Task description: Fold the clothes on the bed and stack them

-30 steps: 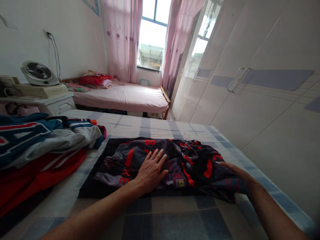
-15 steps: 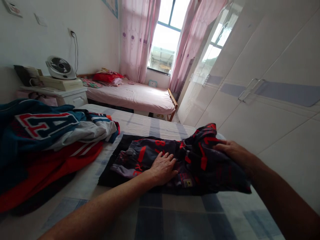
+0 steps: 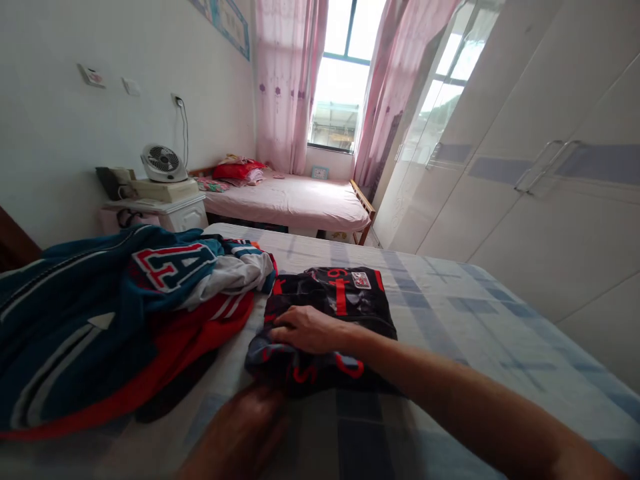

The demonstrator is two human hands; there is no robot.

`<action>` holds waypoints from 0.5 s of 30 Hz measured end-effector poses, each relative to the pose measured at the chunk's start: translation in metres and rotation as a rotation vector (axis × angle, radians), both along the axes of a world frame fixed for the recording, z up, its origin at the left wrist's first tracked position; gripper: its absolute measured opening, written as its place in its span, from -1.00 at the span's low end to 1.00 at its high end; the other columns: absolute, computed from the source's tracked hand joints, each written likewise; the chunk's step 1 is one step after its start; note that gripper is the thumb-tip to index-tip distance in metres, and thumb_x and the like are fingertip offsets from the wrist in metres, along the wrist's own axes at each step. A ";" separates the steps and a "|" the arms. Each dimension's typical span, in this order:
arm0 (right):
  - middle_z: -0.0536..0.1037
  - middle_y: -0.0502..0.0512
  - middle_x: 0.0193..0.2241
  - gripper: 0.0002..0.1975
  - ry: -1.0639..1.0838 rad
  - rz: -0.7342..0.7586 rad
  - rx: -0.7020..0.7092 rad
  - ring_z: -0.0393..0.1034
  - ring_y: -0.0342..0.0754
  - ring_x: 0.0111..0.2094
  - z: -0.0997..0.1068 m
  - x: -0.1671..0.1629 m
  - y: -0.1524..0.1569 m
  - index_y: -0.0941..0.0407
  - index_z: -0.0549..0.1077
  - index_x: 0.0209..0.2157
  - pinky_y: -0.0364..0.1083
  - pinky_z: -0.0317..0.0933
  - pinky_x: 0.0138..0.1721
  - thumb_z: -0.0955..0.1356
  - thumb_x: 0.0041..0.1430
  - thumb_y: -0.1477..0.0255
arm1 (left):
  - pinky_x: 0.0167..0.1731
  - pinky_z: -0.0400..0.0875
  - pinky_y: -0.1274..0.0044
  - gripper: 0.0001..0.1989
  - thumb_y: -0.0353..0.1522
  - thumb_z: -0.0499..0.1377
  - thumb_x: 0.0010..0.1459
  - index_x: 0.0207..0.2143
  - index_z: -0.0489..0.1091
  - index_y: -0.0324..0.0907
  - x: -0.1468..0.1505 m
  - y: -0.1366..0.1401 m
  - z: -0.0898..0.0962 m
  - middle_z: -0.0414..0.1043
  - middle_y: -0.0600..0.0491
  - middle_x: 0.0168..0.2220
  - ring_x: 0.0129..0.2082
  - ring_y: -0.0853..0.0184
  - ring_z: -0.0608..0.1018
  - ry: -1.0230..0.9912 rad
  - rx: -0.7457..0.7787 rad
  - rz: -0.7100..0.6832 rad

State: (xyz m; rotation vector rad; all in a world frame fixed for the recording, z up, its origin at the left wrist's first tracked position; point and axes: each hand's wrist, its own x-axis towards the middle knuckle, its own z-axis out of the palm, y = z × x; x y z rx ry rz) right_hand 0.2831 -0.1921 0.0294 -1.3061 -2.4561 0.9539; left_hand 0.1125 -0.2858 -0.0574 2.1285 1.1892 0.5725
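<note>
The right hand (image 3: 313, 330) lies on the garment's (image 3: 350, 303) left end, left hand (image 3: 245, 423) by its near corner; whether fingers grip, I cannot tell.

Bare hands (image 3: 310, 330); long, bare right forearm (image 3: 450, 387); left hand (image 3: 245, 427) blurred.

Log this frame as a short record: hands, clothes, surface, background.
right hand: on dark red-lettered garment; grip unclear
left hand: blurred, by the garment's near edge
dark red-lettered garment: compact, roughly rectangular
left of it: teal jacket, letter A patch; red garment
surface: checked bedsheet
background: pink-sheeted bed, fan
</note>
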 end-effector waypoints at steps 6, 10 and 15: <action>0.48 0.16 -0.04 -0.66 0.077 -0.615 0.432 0.27 0.01 0.07 0.005 0.099 0.046 0.10 0.46 -0.07 -0.02 -0.01 0.16 0.30 0.13 0.31 | -0.09 0.43 0.29 -0.50 -0.06 0.25 -0.05 -0.11 0.47 -0.15 0.001 -0.024 -0.009 0.51 -0.12 -0.08 -0.10 0.05 0.54 -0.864 -0.910 0.446; 0.51 0.23 -0.11 -0.56 0.185 -0.898 0.010 0.32 0.09 0.01 -0.011 0.168 0.068 0.14 0.44 -0.10 0.06 0.13 0.08 0.40 0.00 0.20 | -0.06 0.40 0.39 -0.55 -0.10 0.23 0.02 -0.08 0.45 -0.13 0.021 -0.006 0.006 0.53 -0.06 -0.10 -0.03 0.16 0.51 -1.165 -1.040 0.645; 0.57 0.09 -0.37 -0.57 0.391 -0.817 -0.231 0.45 -0.07 -0.37 -0.043 0.193 0.054 0.12 0.44 -0.27 -0.09 0.35 -0.37 0.37 -0.01 0.05 | -0.23 0.50 0.46 -0.69 -0.29 0.27 0.03 -0.14 0.46 -0.17 0.033 0.018 0.012 0.57 -0.02 -0.23 -0.17 0.19 0.58 -1.184 -1.035 0.671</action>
